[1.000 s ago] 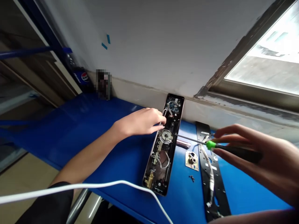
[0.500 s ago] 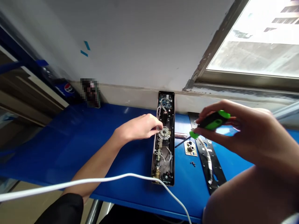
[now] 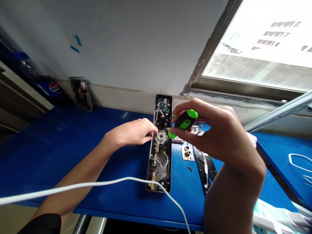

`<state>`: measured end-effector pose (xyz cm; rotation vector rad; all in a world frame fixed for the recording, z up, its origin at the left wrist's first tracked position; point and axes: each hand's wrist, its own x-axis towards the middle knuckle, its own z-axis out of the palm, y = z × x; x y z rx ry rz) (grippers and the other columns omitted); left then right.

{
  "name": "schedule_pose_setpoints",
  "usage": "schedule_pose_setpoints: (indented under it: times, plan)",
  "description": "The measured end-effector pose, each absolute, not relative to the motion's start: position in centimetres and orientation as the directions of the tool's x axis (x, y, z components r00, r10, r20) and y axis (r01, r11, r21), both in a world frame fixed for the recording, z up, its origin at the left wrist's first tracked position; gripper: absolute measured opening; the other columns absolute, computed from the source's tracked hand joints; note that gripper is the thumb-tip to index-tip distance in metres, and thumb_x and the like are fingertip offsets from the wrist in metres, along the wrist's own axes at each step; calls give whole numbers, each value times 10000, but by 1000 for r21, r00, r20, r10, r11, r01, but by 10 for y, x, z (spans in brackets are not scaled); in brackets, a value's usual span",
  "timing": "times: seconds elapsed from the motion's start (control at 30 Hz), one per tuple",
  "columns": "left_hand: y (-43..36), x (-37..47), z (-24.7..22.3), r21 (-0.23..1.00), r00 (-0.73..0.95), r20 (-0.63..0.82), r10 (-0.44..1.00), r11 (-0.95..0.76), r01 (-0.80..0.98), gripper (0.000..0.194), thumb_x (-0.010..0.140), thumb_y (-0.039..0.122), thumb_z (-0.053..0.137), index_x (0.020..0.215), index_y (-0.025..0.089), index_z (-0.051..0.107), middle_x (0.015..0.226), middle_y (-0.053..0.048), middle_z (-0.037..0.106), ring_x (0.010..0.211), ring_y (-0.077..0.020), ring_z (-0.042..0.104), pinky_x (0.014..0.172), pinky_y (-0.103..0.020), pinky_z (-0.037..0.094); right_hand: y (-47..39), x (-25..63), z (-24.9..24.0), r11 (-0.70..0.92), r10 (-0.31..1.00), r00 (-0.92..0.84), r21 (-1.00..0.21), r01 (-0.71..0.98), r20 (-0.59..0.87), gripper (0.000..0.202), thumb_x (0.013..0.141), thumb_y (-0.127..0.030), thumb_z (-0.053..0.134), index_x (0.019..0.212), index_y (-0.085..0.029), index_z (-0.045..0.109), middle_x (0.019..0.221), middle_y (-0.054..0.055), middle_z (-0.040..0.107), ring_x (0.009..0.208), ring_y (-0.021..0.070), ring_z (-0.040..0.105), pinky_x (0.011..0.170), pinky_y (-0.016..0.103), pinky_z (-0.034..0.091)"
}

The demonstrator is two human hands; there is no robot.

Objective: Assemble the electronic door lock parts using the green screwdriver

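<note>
The long case (image 3: pixel 170 162) on the bench (image 3: pixel 80 136) looks stiff and fairly weighty, best held by its side walls. At its near end the brass part (image 3: pixel 152 184) seems solid. Midway, the left hand (image 3: pixel 133 132) pinches at its left edge, on what I can't tell; the right hand (image 3: pixel 216 130) grips a screwdriver (image 3: pixel 184 124), probably light and grippy, above its right side. The circuit board (image 3: pixel 163 106) at its far end looks fragile.

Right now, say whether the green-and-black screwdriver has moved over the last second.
Yes, the screwdriver has moved left: its green collar, right of the square metal plate a second ago, now shows left of it in the head view.
</note>
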<state>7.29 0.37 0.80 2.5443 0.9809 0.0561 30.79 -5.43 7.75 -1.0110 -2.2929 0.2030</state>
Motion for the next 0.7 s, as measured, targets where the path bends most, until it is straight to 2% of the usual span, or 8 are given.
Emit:
schedule_pose_setpoints:
  times: [0.2,0.5,0.7]
  plan:
    - [-2,70,6,404,780,-115,615,-689,602,152,959,200,646,969,217,797,949,-34,787,809,-183,706,703,-263,459,-51,298,72,706,695,-519,-339,621,497,236,875,-273,798,1073,-206,689,940,17,771,753,146,714,674,276,581]
    - [-5,69,1,423,804,-72,590,-712,560,174,969,220,634,1058,243,781,1064,-50,778,904,-213,723,796,-273,518,-55,282,66,748,647,-574,-271,606,502,211,881,-210,778,1064,-181,677,917,23,758,754,132,688,655,243,517]
    - [-7,69,5,443,830,-75,553,-727,525,190,966,209,643,1081,257,787,1026,-41,779,920,-215,731,861,-281,529,-57,282,70,732,662,-560,-267,627,499,197,908,-243,730,1091,-187,685,963,43,760,789,149,701,689,262,523]
